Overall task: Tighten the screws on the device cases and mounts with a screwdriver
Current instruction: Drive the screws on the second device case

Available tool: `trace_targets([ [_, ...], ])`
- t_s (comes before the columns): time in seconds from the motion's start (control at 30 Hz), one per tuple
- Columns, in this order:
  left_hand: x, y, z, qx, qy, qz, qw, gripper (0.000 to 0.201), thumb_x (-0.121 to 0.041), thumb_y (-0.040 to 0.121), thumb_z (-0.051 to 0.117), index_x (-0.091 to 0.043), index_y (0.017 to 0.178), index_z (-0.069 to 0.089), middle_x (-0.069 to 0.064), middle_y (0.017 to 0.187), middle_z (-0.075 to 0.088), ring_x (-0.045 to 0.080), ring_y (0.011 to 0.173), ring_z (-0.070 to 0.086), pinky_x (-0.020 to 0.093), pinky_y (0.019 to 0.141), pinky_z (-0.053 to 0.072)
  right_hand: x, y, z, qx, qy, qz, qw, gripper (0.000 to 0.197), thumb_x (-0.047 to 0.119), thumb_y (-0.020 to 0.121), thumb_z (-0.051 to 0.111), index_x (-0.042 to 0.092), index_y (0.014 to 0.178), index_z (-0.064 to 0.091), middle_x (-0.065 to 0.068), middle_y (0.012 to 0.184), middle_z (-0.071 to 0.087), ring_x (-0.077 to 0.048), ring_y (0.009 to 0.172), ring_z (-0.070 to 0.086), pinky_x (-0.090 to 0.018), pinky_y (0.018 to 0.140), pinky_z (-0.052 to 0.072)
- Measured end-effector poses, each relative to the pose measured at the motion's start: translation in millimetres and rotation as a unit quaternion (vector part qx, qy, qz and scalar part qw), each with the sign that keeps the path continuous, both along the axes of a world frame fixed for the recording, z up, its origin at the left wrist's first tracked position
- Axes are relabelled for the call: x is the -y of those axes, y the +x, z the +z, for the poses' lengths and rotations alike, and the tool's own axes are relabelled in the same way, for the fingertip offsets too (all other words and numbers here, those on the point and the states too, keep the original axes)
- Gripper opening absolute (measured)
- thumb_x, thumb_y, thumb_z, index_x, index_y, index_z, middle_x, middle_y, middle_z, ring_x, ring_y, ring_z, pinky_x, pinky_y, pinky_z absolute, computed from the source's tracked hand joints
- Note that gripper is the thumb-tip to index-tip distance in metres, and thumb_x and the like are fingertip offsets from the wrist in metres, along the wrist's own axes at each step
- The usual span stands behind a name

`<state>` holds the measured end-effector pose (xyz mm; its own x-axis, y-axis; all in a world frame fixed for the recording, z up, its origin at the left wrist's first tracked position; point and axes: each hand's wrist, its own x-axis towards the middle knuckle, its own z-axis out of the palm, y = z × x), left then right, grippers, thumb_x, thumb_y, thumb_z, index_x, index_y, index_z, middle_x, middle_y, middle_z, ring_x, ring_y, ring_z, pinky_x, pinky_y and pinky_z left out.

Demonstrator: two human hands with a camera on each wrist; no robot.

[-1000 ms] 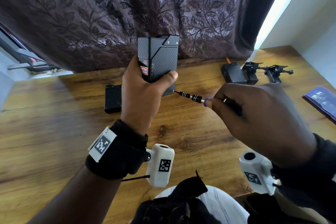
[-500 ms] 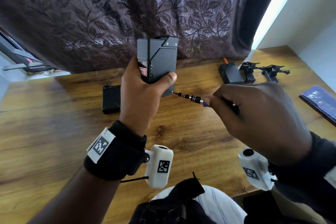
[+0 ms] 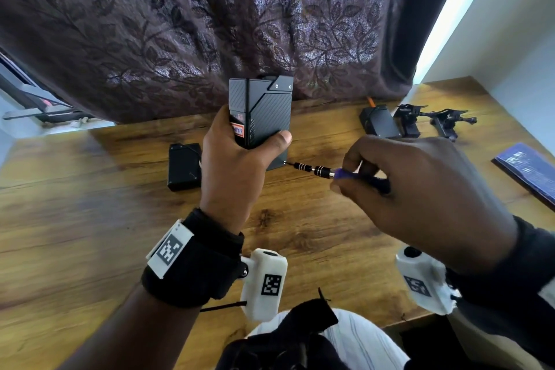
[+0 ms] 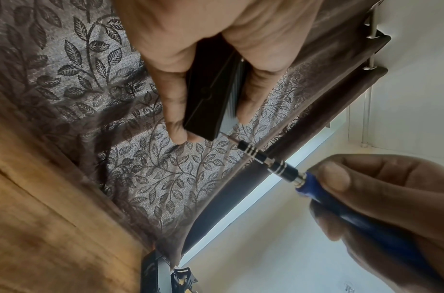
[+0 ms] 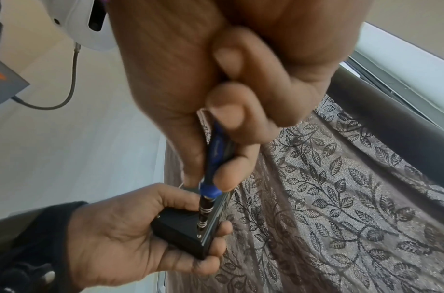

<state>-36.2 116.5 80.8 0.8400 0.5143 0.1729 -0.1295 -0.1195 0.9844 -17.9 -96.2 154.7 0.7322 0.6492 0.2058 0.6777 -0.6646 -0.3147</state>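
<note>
A black ribbed device case (image 3: 264,111) stands upright above the table, gripped by my left hand (image 3: 240,156) with the thumb across its front. My right hand (image 3: 399,186) pinches the blue handle of a small screwdriver (image 3: 318,170). Its thin tip sits at a screw in the case's lower right corner (image 3: 284,163). The left wrist view shows the case's narrow edge (image 4: 208,103) between my fingers and the screwdriver (image 4: 273,164) coming in from the right. In the right wrist view the screwdriver (image 5: 208,206) points down onto the case (image 5: 183,232).
A second black case (image 3: 183,166) lies flat on the wooden table (image 3: 90,219) behind my left hand. Another case (image 3: 380,125) and two black mounts (image 3: 408,123) (image 3: 447,125) sit at the back right. A blue booklet (image 3: 528,171) lies at the right edge. A patterned curtain (image 3: 210,24) hangs behind.
Both hands hold almost the same pose. The fingers of my right hand have shifted slightly on the screwdriver handle, and its tip stays at the case's lower corner.
</note>
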Motion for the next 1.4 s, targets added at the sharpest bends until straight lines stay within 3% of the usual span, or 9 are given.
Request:
trace_targets([
  [0.1, -1.1, 0.0, 2.4, 0.001, -0.013, 0.009, 1.000, 0.042, -0.023, 0.073, 0.086, -0.019, 0.110, 0.067, 0.002, 0.105, 0.075, 0.025, 0.099, 0.074, 0.054, 0.082, 0.063, -0.4, -0.2, -2.8, -0.021, -0.048, 0.005, 0.999, 0.036, 0.043, 0.077, 0.077, 0.029, 0.100, 0.052, 0.013, 0.085, 0.058, -0.011, 0.066, 0.057, -0.030, 0.053, 0.049],
  [0.27, -1.7, 1.0, 8.1, 0.018, -0.016, 0.007, 1.000, 0.044, -0.018, 0.075, 0.086, -0.013, 0.115, 0.066, 0.006, 0.107, 0.074, 0.026, 0.099, 0.074, 0.051, 0.080, 0.064, 1.3, -0.7, -5.1, 0.016, 0.014, -0.012, 1.000, 0.020, 0.027, 0.079, 0.080, 0.021, 0.086, 0.062, 0.007, 0.077, 0.062, -0.014, 0.057, 0.054, -0.030, 0.047, 0.047],
  [0.53, -0.7, 0.5, 6.9, 0.018, -0.009, -0.002, 1.000, 0.045, -0.018, 0.077, 0.085, -0.014, 0.118, 0.066, 0.002, 0.108, 0.075, 0.020, 0.099, 0.073, 0.044, 0.081, 0.064, 0.9, -1.5, -0.6, 0.022, -0.015, 0.001, 1.000, 0.033, 0.043, 0.096, 0.053, 0.022, 0.077, 0.070, 0.011, 0.054, 0.051, -0.009, 0.043, 0.047, -0.031, 0.039, 0.042],
  [0.67, -0.4, 0.8, 5.2, 0.016, -0.007, 0.000, 1.000, 0.045, -0.020, 0.076, 0.085, -0.016, 0.118, 0.067, 0.001, 0.107, 0.075, 0.020, 0.099, 0.073, 0.042, 0.080, 0.064, -0.8, -2.4, 0.4, 0.000, -0.026, -0.006, 1.000, 0.025, 0.045, 0.083, 0.065, 0.025, 0.096, 0.062, 0.011, 0.075, 0.061, -0.013, 0.058, 0.056, -0.032, 0.050, 0.050],
  [0.77, -1.8, 2.1, 5.1, 0.016, -0.011, 0.003, 1.000, 0.047, -0.022, 0.075, 0.085, -0.016, 0.118, 0.066, 0.002, 0.108, 0.074, 0.023, 0.101, 0.073, 0.049, 0.083, 0.064, -1.1, -2.3, -0.5, 0.002, -0.018, -0.006, 1.000, 0.024, 0.026, 0.081, 0.074, 0.024, 0.097, 0.056, 0.009, 0.084, 0.059, -0.014, 0.062, 0.054, -0.033, 0.050, 0.050],
  [0.97, -2.5, 3.8, 7.1, 0.019, -0.005, -0.001, 1.000, 0.046, -0.019, 0.075, 0.086, -0.013, 0.117, 0.066, 0.004, 0.107, 0.074, 0.022, 0.099, 0.073, 0.046, 0.079, 0.065, -1.4, -2.3, -2.0, 0.035, 0.028, -0.014, 0.999, 0.012, 0.028, 0.085, 0.077, 0.018, 0.082, 0.070, 0.004, 0.070, 0.065, -0.019, 0.054, 0.059, -0.036, 0.048, 0.052],
  [1.17, -3.4, 4.0, 7.0, 0.020, -0.011, 0.000, 1.000, 0.044, -0.017, 0.076, 0.085, -0.016, 0.116, 0.065, 0.003, 0.107, 0.075, 0.019, 0.098, 0.074, 0.041, 0.079, 0.064, -3.4, 0.2, -8.0, 0.036, 0.014, -0.027, 0.999, 0.044, 0.043, 0.100, 0.048, 0.020, 0.066, 0.066, 0.011, 0.046, 0.041, -0.007, 0.037, 0.037, -0.024, 0.039, 0.030],
  [1.3, -3.2, 6.7, 3.8, 0.005, -0.014, -0.004, 1.000, 0.047, -0.024, 0.074, 0.085, -0.019, 0.116, 0.065, 0.000, 0.108, 0.075, 0.020, 0.101, 0.073, 0.050, 0.084, 0.063, -5.8, 1.8, -4.4, -0.019, 0.004, -0.045, 0.999, 0.034, 0.058, 0.089, 0.055, 0.027, 0.095, 0.069, 0.010, 0.062, 0.065, -0.006, 0.050, 0.057, -0.030, 0.050, 0.050],
  [1.4, -5.0, 9.8, -0.3, -0.006, -0.040, -0.018, 0.999, 0.047, -0.023, 0.073, 0.085, -0.021, 0.116, 0.066, 0.001, 0.109, 0.075, 0.025, 0.103, 0.073, 0.055, 0.086, 0.062, -6.9, 2.3, -0.2, -0.059, -0.021, -0.056, 0.996, 0.028, 0.055, 0.083, 0.059, 0.035, 0.103, 0.062, 0.011, 0.074, 0.069, -0.005, 0.062, 0.059, -0.031, 0.060, 0.053],
])
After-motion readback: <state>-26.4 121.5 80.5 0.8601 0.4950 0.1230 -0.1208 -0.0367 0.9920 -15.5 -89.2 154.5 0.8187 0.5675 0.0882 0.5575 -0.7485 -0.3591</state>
